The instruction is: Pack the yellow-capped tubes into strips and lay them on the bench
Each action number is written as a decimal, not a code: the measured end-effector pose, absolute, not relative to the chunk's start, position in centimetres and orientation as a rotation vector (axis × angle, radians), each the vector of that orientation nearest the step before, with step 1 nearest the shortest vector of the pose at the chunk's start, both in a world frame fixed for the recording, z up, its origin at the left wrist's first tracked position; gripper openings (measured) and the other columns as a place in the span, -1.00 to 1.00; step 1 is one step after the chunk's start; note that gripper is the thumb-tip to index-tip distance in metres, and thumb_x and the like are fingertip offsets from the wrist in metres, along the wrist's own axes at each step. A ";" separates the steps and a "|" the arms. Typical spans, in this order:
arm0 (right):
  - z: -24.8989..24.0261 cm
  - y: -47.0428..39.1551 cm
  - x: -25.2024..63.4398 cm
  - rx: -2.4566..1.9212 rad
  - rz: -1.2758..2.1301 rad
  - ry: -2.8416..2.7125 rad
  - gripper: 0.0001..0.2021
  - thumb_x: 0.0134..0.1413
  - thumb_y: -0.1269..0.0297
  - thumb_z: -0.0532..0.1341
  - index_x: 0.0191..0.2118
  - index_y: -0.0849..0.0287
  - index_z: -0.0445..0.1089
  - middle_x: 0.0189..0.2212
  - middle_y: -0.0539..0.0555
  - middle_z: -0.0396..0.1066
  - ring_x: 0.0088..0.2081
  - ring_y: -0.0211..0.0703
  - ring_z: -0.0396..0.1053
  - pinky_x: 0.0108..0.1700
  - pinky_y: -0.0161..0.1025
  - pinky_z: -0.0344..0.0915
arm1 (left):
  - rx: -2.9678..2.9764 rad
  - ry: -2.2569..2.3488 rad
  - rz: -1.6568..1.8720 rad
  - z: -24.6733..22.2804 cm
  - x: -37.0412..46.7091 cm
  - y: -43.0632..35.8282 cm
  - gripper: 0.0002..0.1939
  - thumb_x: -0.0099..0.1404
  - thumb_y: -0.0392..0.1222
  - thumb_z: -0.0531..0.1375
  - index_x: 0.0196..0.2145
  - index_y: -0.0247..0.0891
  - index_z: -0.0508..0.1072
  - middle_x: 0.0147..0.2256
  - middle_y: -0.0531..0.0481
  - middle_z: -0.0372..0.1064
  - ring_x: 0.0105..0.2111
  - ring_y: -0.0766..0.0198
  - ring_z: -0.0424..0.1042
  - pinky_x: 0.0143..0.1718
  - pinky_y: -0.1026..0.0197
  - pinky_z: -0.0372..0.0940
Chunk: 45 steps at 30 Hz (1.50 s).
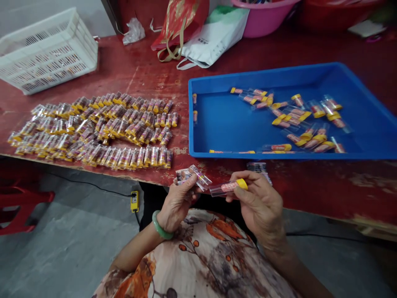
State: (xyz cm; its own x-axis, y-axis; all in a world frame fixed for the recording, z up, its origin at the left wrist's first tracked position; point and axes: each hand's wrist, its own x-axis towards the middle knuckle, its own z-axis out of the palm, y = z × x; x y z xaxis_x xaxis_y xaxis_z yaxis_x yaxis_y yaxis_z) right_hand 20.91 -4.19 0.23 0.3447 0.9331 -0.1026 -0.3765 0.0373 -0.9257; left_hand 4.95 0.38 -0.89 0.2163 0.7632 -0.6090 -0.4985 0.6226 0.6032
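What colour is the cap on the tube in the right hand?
Yellow cap on the clear tube, head view.

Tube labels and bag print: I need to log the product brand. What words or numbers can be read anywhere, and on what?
Nothing is legible.
Tube in the right hand: red label, blurred.
White bag: small dark print, too small to read.
Tubes in the blue tray: labels blurred.

Clear yellow-capped tube, level, held
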 end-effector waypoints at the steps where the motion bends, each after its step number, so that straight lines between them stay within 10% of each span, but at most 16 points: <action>1: 0.1 -4.3 20.7 -1.098 1.082 -0.657 -0.77 -0.05 0.35 0.33 -0.20 0.15 0.42 -0.34 0.01 0.36 -0.49 -0.31 0.39 -0.51 -0.35 0.38 | 0.294 1.018 0.894 -0.7 5.0 0.4 -0.70 -0.02 -0.09 0.43 -0.46 -0.33 0.46 -0.56 0.07 0.39 -0.61 0.47 0.33 -0.62 0.42 0.14; 16: -1.8 -5.6 18.8 -1.109 0.651 -1.070 -0.68 -0.10 0.55 0.33 -0.21 0.13 0.31 -0.25 0.08 0.33 -0.24 -0.17 0.36 -0.32 -0.25 0.41 | 0.323 1.009 0.956 0.1 5.1 -0.2 -0.64 -0.04 -0.10 0.44 -0.35 -0.30 0.44 -0.46 0.07 0.42 -0.53 0.41 0.43 -0.62 0.43 0.20; 30: -3.1 -4.7 19.5 -1.046 1.015 -1.338 -0.77 0.11 0.36 0.24 -0.08 0.10 0.37 -0.10 0.14 0.29 -0.19 -0.15 0.40 -0.21 -0.19 0.46 | 0.333 0.969 0.855 -0.3 4.3 -0.1 -0.70 0.00 -0.10 0.42 -0.39 -0.31 0.46 -0.50 0.08 0.39 -0.56 0.45 0.32 -0.57 0.39 0.16; 45: -2.1 -4.1 18.6 -1.201 0.359 -1.484 -0.75 0.03 0.52 0.20 -0.16 0.11 0.43 -0.25 0.11 0.44 -0.25 -0.13 0.45 -0.28 -0.18 0.46 | 0.497 0.979 0.809 -0.3 4.6 -1.2 -0.71 -0.03 -0.12 0.43 -0.38 -0.32 0.52 -0.45 0.01 0.44 -0.49 0.36 0.37 -0.47 0.31 0.24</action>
State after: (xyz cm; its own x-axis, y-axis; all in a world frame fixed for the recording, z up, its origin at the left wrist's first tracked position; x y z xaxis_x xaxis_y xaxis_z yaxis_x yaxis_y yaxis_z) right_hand 18.57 -4.13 -2.10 0.1576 0.8163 0.5558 0.4715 0.4323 -0.7686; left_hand 4.59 -1.23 -0.31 0.3110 0.7882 -0.5311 -0.3725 0.6152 0.6948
